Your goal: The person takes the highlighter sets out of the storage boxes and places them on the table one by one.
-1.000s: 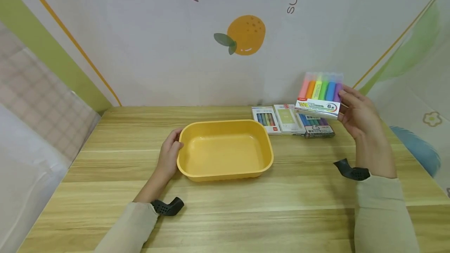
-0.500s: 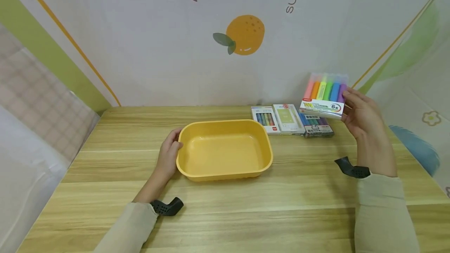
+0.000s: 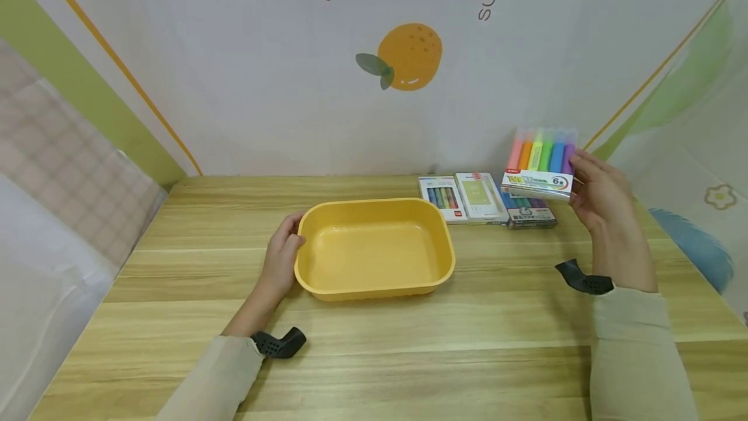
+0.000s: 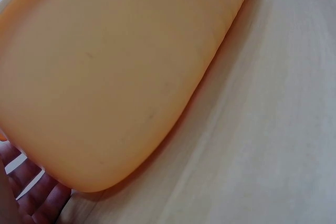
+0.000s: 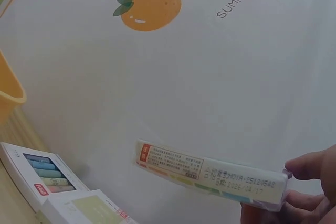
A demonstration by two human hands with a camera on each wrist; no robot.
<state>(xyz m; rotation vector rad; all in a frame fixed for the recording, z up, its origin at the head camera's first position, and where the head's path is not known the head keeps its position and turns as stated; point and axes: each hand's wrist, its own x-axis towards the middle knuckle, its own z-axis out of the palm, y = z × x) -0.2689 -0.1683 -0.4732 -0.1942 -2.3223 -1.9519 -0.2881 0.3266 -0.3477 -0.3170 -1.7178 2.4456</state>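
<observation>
a pale wooden plank worktop [image 3: 409, 343] stands against a white backdrop printed with an orange fruit [image 3: 409, 57]. the shallow yellow plastic rectangular tray [image 3: 374, 249] sits mid-worktop with nothing in it. the left hand [image 3: 280, 258] rests at the tray's left rim, its grip curled on the edge. the right hand [image 3: 602, 197] is raised above the far right of the worktop, its grip pinching a clear pack of six coloured highlighters [image 3: 540, 164] by its right end. under that pack, three flat white boxes of pens [image 3: 479, 199] lie side by side near the wall. bare wood lies in front of the tray.
</observation>
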